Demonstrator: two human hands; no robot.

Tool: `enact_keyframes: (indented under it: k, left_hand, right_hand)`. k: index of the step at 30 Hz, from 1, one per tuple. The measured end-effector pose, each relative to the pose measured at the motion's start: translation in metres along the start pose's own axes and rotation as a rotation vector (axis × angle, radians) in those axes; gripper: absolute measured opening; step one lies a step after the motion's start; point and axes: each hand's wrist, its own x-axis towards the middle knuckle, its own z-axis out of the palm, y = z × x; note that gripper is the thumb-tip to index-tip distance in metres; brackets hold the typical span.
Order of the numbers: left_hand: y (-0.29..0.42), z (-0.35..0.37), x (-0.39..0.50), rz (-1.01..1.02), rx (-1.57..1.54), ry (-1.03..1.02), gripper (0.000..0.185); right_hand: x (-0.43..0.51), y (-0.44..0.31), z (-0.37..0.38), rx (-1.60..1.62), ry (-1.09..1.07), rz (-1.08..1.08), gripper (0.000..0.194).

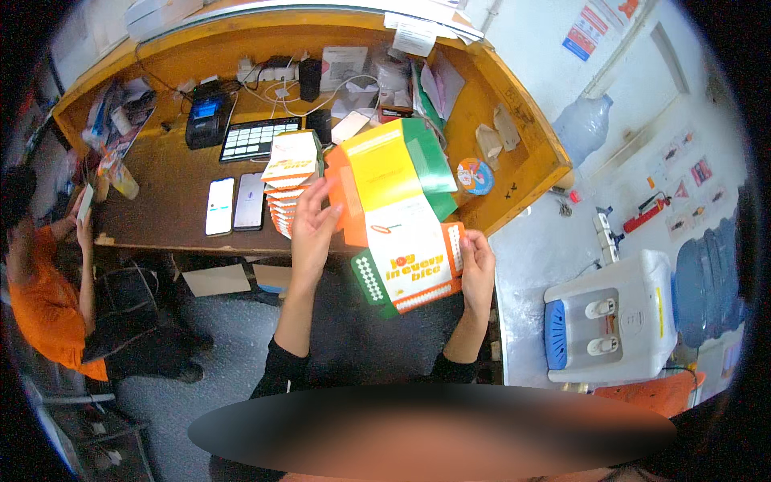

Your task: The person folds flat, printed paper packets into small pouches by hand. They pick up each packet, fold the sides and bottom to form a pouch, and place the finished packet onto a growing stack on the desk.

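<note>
An unfolded printed paperboard food carton (pixel 409 241) hangs in front of me, with white, yellow, green and orange panels and lettering on the white one. My right hand (pixel 479 268) grips its orange side flap at the lower right, thumb on the printed face. My left hand (pixel 314 220) is at the carton's orange left flap, fingers spread and slightly blurred; whether it touches the flap is unclear. Just behind that hand, a stack of similar folded cartons (pixel 292 159) stands on the brown desk (pixel 162 205), partly hidden by my fingers.
Two phones (pixel 220 206), a tablet (pixel 259 138) and a card terminal (pixel 208 117) lie left of the stack. Cables and papers crowd the back. A round sticker (pixel 475 176) marks the right panel. A water dispenser (pixel 614 316) stands right; a seated person (pixel 51 295) holds a phone at left.
</note>
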Motion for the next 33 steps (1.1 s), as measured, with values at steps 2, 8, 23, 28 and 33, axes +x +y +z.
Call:
enact_keyframes:
  k: [2, 8, 23, 28, 33]
  left_hand:
    - [0.002, 0.006, -0.011, 0.148, -0.002, 0.109, 0.067]
    - [0.015, 0.015, -0.068, -0.137, -0.054, 0.124, 0.051]
    - [0.037, 0.024, -0.115, 0.576, 0.706, -0.362, 0.064]
    - [0.030, 0.012, -0.112, 0.741, 0.825, -0.114, 0.028]
    - [0.030, 0.001, -0.114, 0.616, 0.748, 0.012, 0.020]
  right_hand:
    - [-0.009, 0.010, -0.006, 0.029, 0.002, 0.172, 0.019]
    - [-0.031, -0.004, 0.032, -0.743, 0.141, -0.276, 0.036]
    - [-0.075, -0.067, 0.086, -0.167, -0.072, -0.142, 0.028]
    - [-0.076, -0.058, 0.094, 0.066, -0.004, -0.055, 0.021]
    - [-0.068, -0.060, 0.098, 0.038, -0.134, -0.104, 0.020]
